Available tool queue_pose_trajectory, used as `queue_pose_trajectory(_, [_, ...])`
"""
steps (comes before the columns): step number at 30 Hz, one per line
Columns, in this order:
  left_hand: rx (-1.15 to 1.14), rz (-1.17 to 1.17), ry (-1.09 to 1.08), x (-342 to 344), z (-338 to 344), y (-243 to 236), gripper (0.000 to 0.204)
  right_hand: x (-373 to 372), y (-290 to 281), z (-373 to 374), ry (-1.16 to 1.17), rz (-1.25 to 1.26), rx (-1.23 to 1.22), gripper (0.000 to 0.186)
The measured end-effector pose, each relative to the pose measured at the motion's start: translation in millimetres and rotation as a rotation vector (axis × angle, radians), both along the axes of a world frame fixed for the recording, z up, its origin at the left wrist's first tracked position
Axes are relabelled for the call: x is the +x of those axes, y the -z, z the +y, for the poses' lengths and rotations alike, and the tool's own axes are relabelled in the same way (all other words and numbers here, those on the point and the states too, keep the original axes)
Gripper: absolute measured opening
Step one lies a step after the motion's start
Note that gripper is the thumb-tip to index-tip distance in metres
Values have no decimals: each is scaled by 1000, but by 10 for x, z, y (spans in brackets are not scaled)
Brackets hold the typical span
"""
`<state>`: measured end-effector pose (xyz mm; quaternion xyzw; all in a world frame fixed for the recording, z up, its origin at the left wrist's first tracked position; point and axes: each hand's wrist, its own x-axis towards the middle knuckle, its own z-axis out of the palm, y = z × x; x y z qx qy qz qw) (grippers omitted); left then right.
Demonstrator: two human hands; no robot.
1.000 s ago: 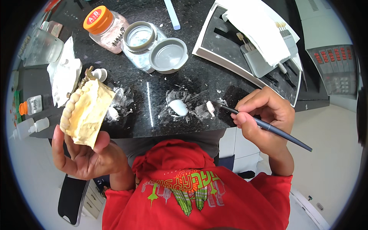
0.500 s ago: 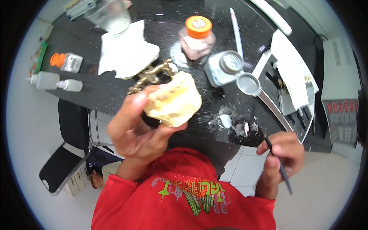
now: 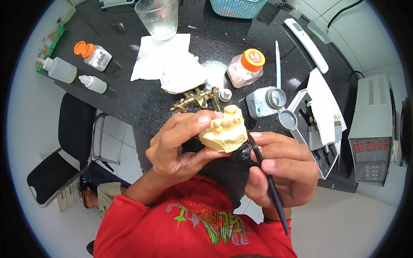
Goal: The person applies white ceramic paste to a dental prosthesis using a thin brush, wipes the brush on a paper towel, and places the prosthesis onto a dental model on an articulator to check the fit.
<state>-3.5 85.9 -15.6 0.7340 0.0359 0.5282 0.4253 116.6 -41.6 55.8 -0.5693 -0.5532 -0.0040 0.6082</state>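
Note:
My left hand (image 3: 180, 146) grips a pale yellow plaster cast of teeth (image 3: 223, 129), held close in front of my chest with the teeth facing up. My right hand (image 3: 279, 167) holds a thin black brush (image 3: 269, 180) like a pen, its tip touching the right side of the cast. Behind the cast, a brass hinged frame (image 3: 195, 99) lies on the black counter (image 3: 129, 99), next to a white plaster piece (image 3: 183, 75) on a paper towel.
An orange-capped jar of pink powder (image 3: 245, 66), an open glass jar (image 3: 264, 101) with its lid beside it, a glass of water (image 3: 158, 17), small bottles (image 3: 92, 58), a tool tray (image 3: 318, 129) and a grey machine (image 3: 372, 129) sit on the counter. A black chair (image 3: 64, 159) stands at left.
My left hand has brought the cast in closer and turned it teeth-up. My right hand rose from low at the right and set the brush against the cast.

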Motion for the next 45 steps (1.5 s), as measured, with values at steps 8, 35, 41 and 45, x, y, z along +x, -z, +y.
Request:
queue_pose_trajectory(8, [35, 37, -7, -18, 11, -55, 55, 17, -8, 51, -9, -92, -50, 28])
queue_pose_trajectory(35, [48, 22, -17, -8, 41, -79, 58, 70, -83, 87, -25, -156, -70, 27])
queue_pose_trajectory(41, [37, 40, -26, -18, 44, -114, 59, 70, -100, 82, -16, -192, -95, 31])
queue_pose_trajectory(45, [13, 49, -37, -67, 77, -165, 60, 83, -127, 18, -34, -144, -73, 35])
